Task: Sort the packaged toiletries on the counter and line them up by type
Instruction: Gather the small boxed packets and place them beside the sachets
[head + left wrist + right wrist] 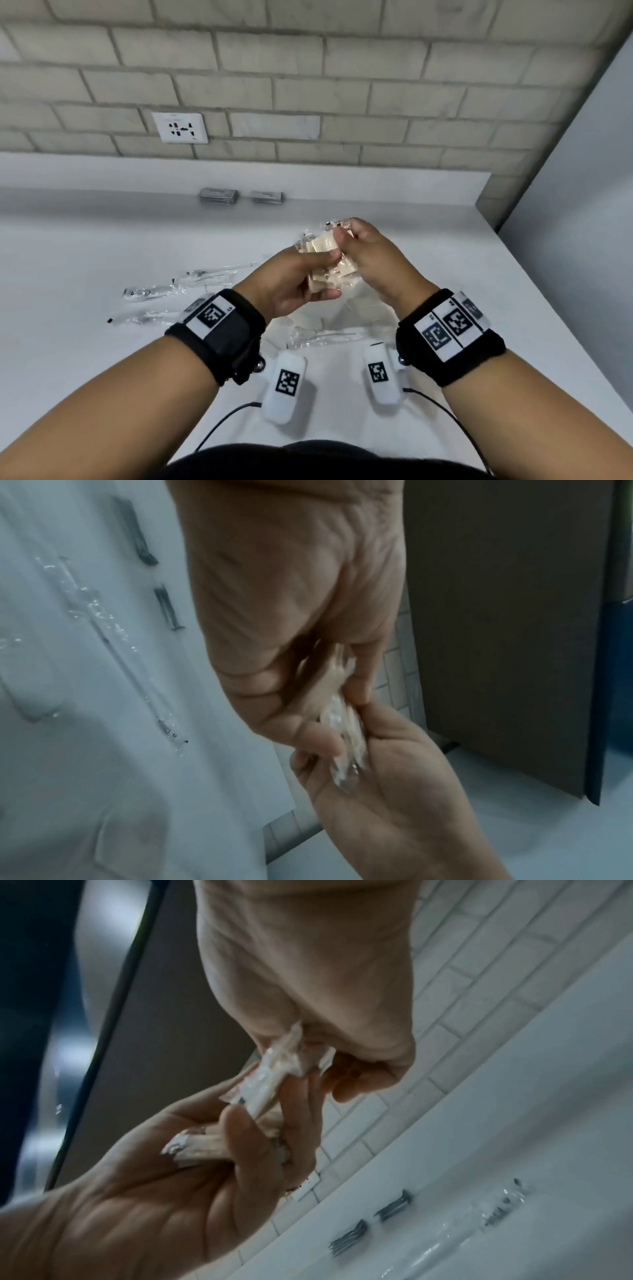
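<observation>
Above the middle of the white counter (102, 246), both hands hold a bunch of small beige toiletries in clear wrappers (323, 250). My left hand (301, 274) grips the bunch from the left, thumb on top. My right hand (356, 240) pinches the upper wrappers. The left wrist view shows the packets (339, 723) edge-on between both hands; the right wrist view shows the same packets (270, 1074). Clear-wrapped long thin items (205, 277) lie on the counter to the left. Two small grey packet stacks (218, 196) sit side by side against the back ledge.
More clear-wrapped items (322, 334) lie on the counter under the hands. A wall socket (180, 127) is set in the brick-pattern tiles. A grey wall panel (582, 164) closes the right side, where the counter edge runs diagonally.
</observation>
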A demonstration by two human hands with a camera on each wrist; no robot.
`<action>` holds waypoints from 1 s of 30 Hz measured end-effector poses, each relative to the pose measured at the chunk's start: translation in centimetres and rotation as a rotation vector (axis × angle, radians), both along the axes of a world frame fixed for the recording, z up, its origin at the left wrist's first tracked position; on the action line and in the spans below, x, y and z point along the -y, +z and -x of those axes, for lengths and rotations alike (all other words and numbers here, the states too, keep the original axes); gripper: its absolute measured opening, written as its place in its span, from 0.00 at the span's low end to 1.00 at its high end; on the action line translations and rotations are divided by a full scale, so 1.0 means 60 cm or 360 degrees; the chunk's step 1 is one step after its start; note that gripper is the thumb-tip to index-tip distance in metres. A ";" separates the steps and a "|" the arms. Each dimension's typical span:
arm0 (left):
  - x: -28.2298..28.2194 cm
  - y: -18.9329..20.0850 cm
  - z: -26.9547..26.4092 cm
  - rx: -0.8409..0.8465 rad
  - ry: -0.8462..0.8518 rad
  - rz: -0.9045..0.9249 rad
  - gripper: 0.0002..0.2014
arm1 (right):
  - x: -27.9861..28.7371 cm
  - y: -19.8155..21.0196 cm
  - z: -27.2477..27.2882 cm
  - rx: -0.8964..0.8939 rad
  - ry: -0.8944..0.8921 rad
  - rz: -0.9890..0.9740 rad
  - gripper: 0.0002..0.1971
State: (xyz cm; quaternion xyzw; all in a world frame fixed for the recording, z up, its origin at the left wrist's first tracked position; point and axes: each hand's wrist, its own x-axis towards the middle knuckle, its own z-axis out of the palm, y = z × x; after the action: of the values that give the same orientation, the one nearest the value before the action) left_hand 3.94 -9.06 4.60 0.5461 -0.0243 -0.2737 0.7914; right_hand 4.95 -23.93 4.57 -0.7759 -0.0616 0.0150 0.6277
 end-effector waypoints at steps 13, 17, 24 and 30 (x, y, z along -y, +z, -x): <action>0.014 -0.007 0.002 0.0087 0.0231 0.0225 0.10 | 0.050 0.012 0.003 -0.0026 0.0039 -0.0232 0.09; 0.011 -0.005 -0.004 -0.0011 0.0260 0.0328 0.09 | 0.056 0.020 0.004 0.0015 0.0023 -0.0239 0.09; -0.013 0.020 -0.023 -0.0087 0.0151 0.0351 0.07 | 0.047 0.047 0.016 0.0629 -0.0103 -0.0205 0.15; -0.016 0.030 -0.017 0.0167 0.0108 0.0339 0.11 | 0.024 0.035 0.033 0.0582 -0.0244 -0.0056 0.25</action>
State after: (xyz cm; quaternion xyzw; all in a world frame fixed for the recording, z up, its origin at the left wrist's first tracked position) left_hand 4.94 -8.10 6.43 0.4730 -0.0760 -0.2138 0.8513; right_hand 2.97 -25.36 6.65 -0.7570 -0.1154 -0.1751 0.6188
